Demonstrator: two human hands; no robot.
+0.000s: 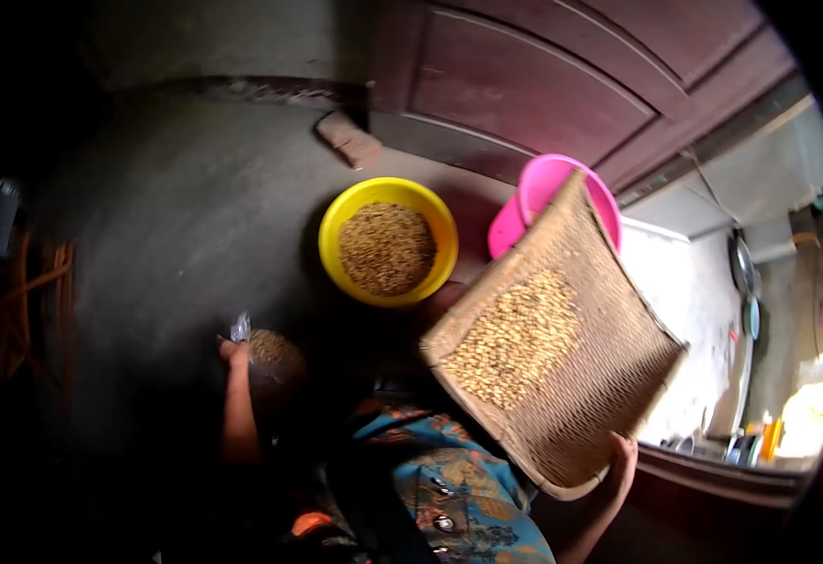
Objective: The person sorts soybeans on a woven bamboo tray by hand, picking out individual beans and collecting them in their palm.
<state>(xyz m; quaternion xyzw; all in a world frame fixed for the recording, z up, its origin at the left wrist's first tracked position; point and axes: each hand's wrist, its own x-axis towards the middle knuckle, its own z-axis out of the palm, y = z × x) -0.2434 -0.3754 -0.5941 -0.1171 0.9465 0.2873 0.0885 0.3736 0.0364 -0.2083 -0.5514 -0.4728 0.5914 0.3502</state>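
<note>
My right hand (624, 453) grips the near right rim of a woven winnowing basket (609, 348), which is tilted. Pale yellow grains or beans (520, 338) lie heaped toward its left side. Down at the left, my left hand (234, 351) is closed on the shiny, crumpled edge of what looks like a clear plastic bag (240, 327). Brownish grain or husks (271, 348) show right beside that hand, partly in shadow. Between the two hands and farther off stands a yellow basin (329, 240), holding a brown heap of husks or grain (386, 249).
A pink bucket (505, 228) stands behind the basket, partly hidden by it. A brick (349, 141) lies on the dark floor (186, 216) near a reddish door (534, 80). Wooden furniture (40, 282) is at the far left. A bright doorway opens on the right.
</note>
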